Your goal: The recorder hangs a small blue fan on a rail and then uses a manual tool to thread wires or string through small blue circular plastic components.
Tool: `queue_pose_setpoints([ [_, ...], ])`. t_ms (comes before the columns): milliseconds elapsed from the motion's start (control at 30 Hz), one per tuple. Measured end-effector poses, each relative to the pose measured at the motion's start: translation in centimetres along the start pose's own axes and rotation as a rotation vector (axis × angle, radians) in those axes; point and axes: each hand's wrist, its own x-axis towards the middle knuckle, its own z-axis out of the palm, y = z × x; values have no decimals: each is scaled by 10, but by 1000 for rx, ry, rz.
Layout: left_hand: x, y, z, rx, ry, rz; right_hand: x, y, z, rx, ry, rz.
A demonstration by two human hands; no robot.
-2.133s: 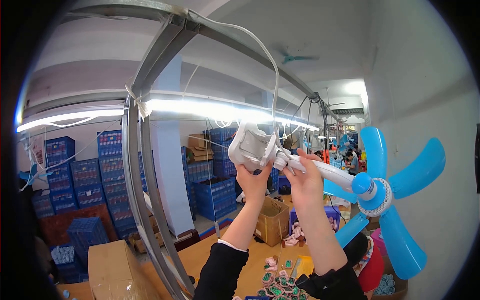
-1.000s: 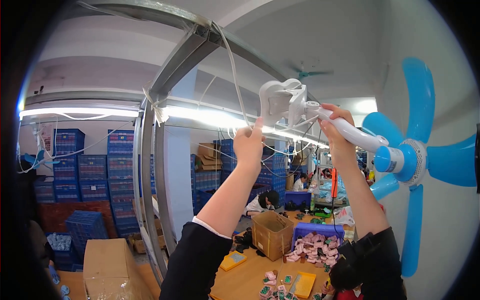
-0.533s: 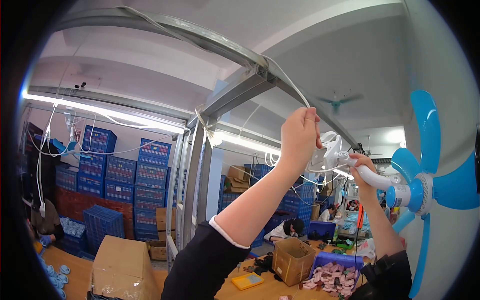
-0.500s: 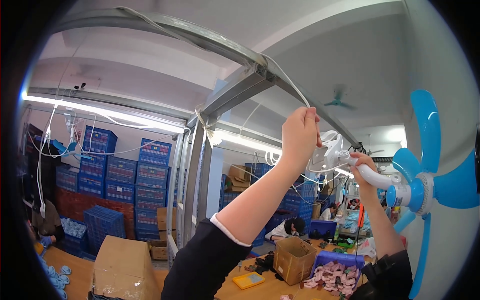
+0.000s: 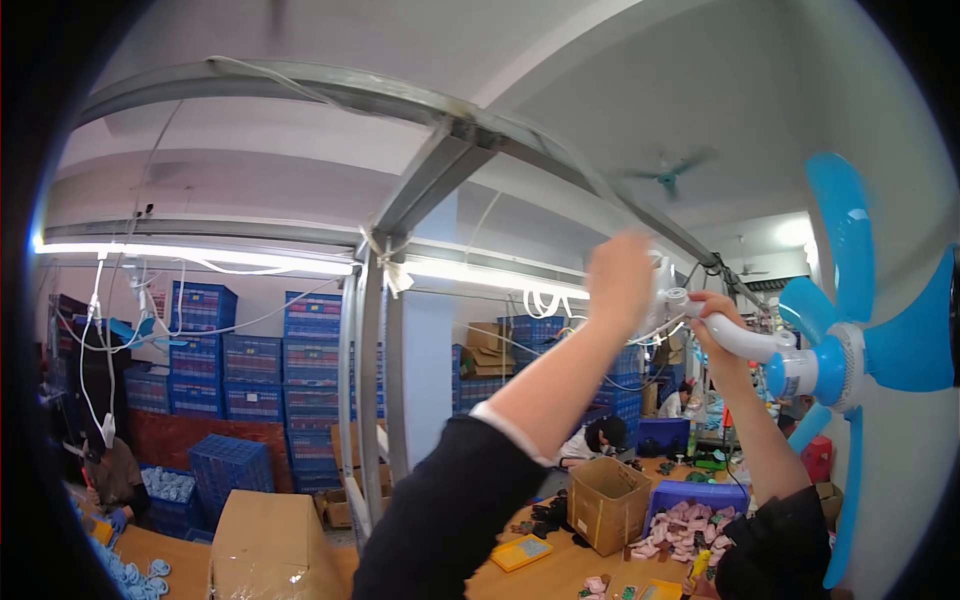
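A fan with blue blades [image 5: 845, 240] and a curved white neck [image 5: 742, 342] hangs at the right, near the metal frame. My right hand [image 5: 715, 318] is closed round the neck close to its white joint. Just left of it, my raised left hand [image 5: 620, 285] is closed but smeared by motion. A white cable [image 5: 597, 182] runs down from the metal beam [image 5: 560, 168] into that hand. Behind my left hand, the fan's white mount is mostly hidden. Loops of white cord [image 5: 545, 302] hang beside it.
Below, a table holds a cardboard box [image 5: 607, 510], a heap of pink pieces [image 5: 690, 528] and a yellow tray [image 5: 521, 552]. Stacked blue crates [image 5: 255, 370] stand behind a metal post [image 5: 394, 350]. Other people sit nearby, one at the left edge [image 5: 110, 475]. A ceiling fan [image 5: 667, 178] turns overhead.
My left hand has shifted slightly right and down toward the mount, with the cable. My right hand stays on the fan's neck. My view has shifted, showing more of the table.
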Motion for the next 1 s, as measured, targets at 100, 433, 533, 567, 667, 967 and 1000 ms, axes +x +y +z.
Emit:
queue_pose_setpoints([
  [100, -22, -10, -33, -264, -146, -480, 2, 7, -3, -106, -91, -111],
  [433, -36, -53, -6, -580, -394, -802, 31, -9, 25, -122, -304, -359],
  [533, -40, -54, -5, -592, -381, -726, 36, -7, 25, -146, -297, -381],
  [567, -40, -58, -2, -656, -404, -645, 36, -6, 25, -132, -284, -378],
  [667, -36, -59, -3, -485, -358, -689, 33, 0, 26, -74, -257, -277],
  [967, -38, -39, -6, -404, -16, -761, 6, 20, 65, 274, 127, 173],
  [1000, -42, -47, -9, -388, -6, -774, -2, 26, 80, 287, 110, 179],
])
